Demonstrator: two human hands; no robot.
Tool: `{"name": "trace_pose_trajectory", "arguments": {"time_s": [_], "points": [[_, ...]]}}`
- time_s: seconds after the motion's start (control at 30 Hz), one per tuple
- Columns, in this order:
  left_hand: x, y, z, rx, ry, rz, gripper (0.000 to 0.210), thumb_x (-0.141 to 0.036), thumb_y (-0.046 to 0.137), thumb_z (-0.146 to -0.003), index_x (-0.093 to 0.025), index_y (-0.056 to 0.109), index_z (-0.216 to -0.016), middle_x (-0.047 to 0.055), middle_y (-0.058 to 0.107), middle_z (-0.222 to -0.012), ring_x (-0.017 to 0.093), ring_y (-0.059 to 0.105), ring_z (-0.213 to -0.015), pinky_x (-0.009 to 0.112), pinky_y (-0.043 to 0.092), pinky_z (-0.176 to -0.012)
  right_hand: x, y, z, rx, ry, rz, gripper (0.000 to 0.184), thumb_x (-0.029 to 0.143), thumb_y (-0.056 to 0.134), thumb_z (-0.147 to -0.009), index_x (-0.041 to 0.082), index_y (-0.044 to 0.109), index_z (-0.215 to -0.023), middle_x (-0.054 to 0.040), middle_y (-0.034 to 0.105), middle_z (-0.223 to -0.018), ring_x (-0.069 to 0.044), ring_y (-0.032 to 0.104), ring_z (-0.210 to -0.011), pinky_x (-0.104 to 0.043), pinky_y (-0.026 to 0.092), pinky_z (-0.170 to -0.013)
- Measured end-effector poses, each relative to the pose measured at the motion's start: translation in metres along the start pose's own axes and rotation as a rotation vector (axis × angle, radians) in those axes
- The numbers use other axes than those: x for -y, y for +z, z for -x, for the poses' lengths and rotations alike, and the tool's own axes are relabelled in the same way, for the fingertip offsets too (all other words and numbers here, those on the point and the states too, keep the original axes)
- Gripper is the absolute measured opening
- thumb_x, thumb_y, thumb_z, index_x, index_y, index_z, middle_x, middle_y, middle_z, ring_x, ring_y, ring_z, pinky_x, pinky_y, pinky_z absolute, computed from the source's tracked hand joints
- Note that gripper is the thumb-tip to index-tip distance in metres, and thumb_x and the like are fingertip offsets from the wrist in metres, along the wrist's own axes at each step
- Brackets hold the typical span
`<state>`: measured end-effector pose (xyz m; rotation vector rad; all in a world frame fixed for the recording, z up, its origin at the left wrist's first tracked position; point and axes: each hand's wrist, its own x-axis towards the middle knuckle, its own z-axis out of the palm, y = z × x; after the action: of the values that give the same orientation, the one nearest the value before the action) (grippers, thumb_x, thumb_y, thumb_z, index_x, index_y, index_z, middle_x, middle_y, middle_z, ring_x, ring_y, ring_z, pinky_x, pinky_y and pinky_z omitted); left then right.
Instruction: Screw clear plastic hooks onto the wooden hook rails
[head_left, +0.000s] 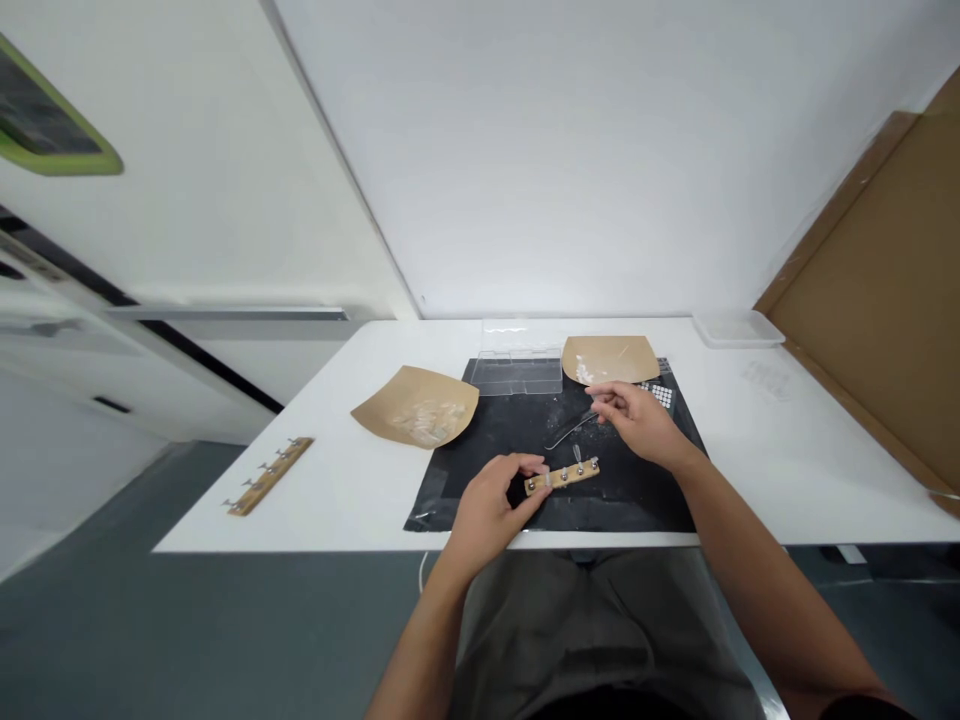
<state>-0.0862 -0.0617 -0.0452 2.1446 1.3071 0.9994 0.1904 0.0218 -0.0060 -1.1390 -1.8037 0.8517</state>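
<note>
My left hand point(491, 505) grips the left end of a narrow wooden hook rail point(574, 473) with thumb and fingers. Round metal knobs run along its top, and a small clear piece stands up near its right end. My right hand point(637, 420) is raised above the mat's far right part, fingertips pinched on a small clear piece point(591, 396) whose kind I cannot make out. Below it are dark curved-tip tweezers point(570, 430), their right end hidden by the hand. Both hands are over a black mat point(480, 470).
Brown paper trays hold clear pieces on the left point(367, 408) and white bits at the back point(645, 360). A clear compartment box point(517, 375) lies between them. Another hook rail point(270, 478) rests far left. A sheet of white dots point(661, 396) and a clear tray point(739, 330) are right.
</note>
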Motion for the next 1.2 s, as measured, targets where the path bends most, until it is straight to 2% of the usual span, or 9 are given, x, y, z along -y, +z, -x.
{"name": "trace_pose_trajectory", "arguments": {"time_s": [0.2,0.33,0.47,0.57,0.67,0.83,1.0,1.1,1.2], "points": [[0.002,-0.001,-0.001,0.002,-0.014,0.032,0.024,-0.031,0.075,-0.097,-0.025,0.072,-0.12,0.005,0.079,-0.112,0.023,0.074,-0.105,0.035,0.058,-0.093,0.008,-0.001,0.004,0.141,0.096,-0.285,0.036,0.036,0.076,-0.093,0.022,0.075,-0.126,-0.0071,0.078,-0.105,-0.021,0.078,-0.094,-0.041,0.063,-0.095],[0.002,0.0,-0.003,-0.017,-0.025,0.02,0.022,-0.029,0.075,-0.096,-0.025,0.074,-0.118,0.004,0.08,-0.108,0.022,0.074,-0.103,0.035,0.058,-0.093,0.018,-0.001,0.009,0.233,0.101,-0.35,0.033,0.034,0.085,-0.086,0.025,0.079,-0.117,-0.0045,0.078,-0.101,-0.019,0.076,-0.09,-0.037,0.063,-0.088],[0.001,0.0,-0.003,-0.014,-0.048,0.012,0.017,-0.03,0.073,-0.098,-0.024,0.074,-0.114,0.004,0.079,-0.103,0.021,0.074,-0.096,0.033,0.057,-0.087,0.025,0.0,0.012,0.27,-0.004,-0.2,0.028,0.032,0.093,-0.08,0.025,0.08,-0.104,-0.002,0.075,-0.095,-0.017,0.071,-0.084,-0.031,0.058,-0.074],[0.0,0.0,-0.003,-0.01,-0.052,0.014,0.014,-0.029,0.073,-0.098,-0.024,0.074,-0.111,0.003,0.078,-0.104,0.02,0.073,-0.095,0.032,0.057,-0.083,0.029,0.002,0.014,0.27,-0.154,-0.018,0.028,0.033,0.096,-0.078,0.024,0.08,-0.098,-0.0009,0.072,-0.096,-0.016,0.068,-0.086,-0.032,0.055,-0.078],[-0.001,0.0,-0.003,-0.015,-0.055,0.015,0.012,-0.027,0.072,-0.098,-0.024,0.074,-0.109,0.003,0.078,-0.103,0.019,0.072,-0.094,0.031,0.057,-0.082,0.032,0.006,0.017,0.303,-0.228,0.063,0.03,0.037,0.097,-0.077,0.024,0.081,-0.099,-0.0004,0.071,-0.095,-0.017,0.067,-0.086,-0.033,0.052,-0.08],[-0.003,0.0,-0.003,-0.032,-0.027,0.014,0.008,-0.024,0.072,-0.098,-0.023,0.073,-0.105,0.004,0.077,-0.102,0.02,0.071,-0.096,0.033,0.057,-0.084,0.033,0.019,0.028,0.215,-0.27,0.267,0.034,0.043,0.099,-0.073,0.03,0.082,-0.099,0.0012,0.075,-0.097,-0.022,0.067,-0.099,-0.042,0.039,-0.096],[-0.005,-0.002,-0.004,-0.034,0.004,0.0,0.009,-0.023,0.072,-0.098,-0.023,0.071,-0.107,0.003,0.075,-0.101,0.02,0.069,-0.095,0.033,0.056,-0.083,0.028,0.033,0.038,0.092,-0.274,0.349,0.036,0.051,0.099,-0.071,0.033,0.082,-0.098,0.0025,0.077,-0.095,-0.023,0.064,-0.098,-0.044,0.032,-0.094],[-0.009,-0.003,-0.005,-0.041,0.088,-0.023,0.017,-0.022,0.074,-0.097,-0.023,0.069,-0.113,0.004,0.074,-0.105,0.022,0.066,-0.1,0.035,0.056,-0.085,0.027,0.037,0.04,0.05,-0.29,0.34,0.035,0.05,0.098,-0.073,0.033,0.082,-0.098,0.002,0.077,-0.094,-0.023,0.064,-0.095,-0.043,0.032,-0.092],[-0.015,-0.003,-0.002,-0.14,0.198,-0.086,0.027,-0.019,0.076,-0.096,-0.022,0.067,-0.121,0.007,0.072,-0.112,0.023,0.065,-0.106,0.039,0.054,-0.092,0.03,0.036,0.041,0.022,-0.315,0.27,0.036,0.049,0.098,-0.074,0.032,0.082,-0.101,0.0007,0.077,-0.095,-0.023,0.066,-0.094,-0.043,0.035,-0.091]]}}
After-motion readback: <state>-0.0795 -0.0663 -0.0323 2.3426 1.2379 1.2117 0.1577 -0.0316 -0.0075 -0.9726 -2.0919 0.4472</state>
